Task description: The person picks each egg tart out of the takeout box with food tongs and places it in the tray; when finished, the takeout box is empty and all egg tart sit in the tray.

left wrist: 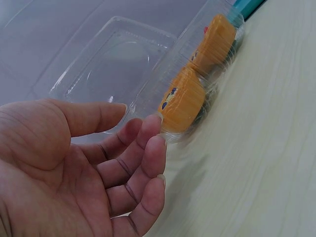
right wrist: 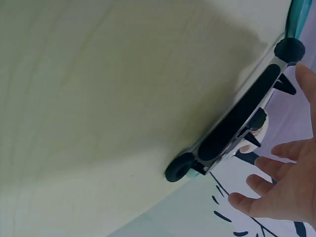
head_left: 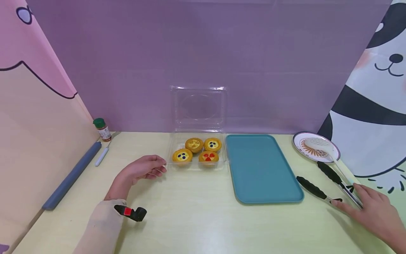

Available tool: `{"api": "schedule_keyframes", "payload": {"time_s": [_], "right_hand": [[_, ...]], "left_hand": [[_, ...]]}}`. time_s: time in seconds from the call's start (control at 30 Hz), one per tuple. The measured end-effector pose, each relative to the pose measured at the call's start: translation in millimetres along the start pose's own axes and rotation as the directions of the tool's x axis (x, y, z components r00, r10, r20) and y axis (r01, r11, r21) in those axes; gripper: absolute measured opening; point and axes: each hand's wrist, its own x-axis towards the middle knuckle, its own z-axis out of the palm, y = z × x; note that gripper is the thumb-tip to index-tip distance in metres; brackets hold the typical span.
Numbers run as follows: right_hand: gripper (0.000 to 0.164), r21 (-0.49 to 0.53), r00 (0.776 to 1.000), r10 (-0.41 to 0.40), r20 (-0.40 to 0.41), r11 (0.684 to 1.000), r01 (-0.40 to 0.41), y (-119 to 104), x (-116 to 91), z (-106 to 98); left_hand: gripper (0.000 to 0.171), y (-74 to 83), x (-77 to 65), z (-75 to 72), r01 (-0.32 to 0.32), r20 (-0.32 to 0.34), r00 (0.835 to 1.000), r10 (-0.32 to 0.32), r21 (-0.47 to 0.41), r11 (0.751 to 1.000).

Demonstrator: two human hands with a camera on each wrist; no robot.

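Observation:
A clear plastic clamshell box [head_left: 198, 167], its lid [head_left: 200, 106] raised, stands mid-table with several egg tarts [head_left: 208, 156] inside. At its left side is my left hand [head_left: 144, 168], fingers loosely bent and holding nothing. In the left wrist view the thumb and fingertips lie close to the box's corner; whether they touch it I cannot tell. On the right, my right hand [head_left: 375, 211] hovers over metal tongs [right wrist: 239, 112] with black grips. Its fingers [right wrist: 269, 168] are spread, and a gap shows between them and the tongs in the right wrist view.
A teal tray [head_left: 264, 169] lies right of the box. Behind the tongs, a white slotted spatula [head_left: 318, 144] leans over a patterned plate [head_left: 299, 143]. Along the left edge are a green-capped jar [head_left: 104, 131], a white-handled utensil [head_left: 102, 156] and a blue bar [head_left: 73, 176].

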Motion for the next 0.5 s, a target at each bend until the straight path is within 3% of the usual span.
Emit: {"api": "schedule_keyframes", "payload": {"time_s": [0.17, 0.5], "right_hand": [[0.099, -0.013, 0.999, 0.035, 0.030, 0.999, -0.035, 8.4, 1.0, 5.5], [0.090, 0.011, 0.999, 0.031, 0.040, 0.999, -0.032, 10.3, 7.2, 4.7]], "left_hand": [[0.039, 0.2, -0.1, 0.1, -0.004, -0.004, 1.000, 0.004, 0.000, 1.000], [0.039, -1.0, 2.5, -2.2, 0.003, -0.007, 1.000, -0.003, 0.004, 1.000]]}}
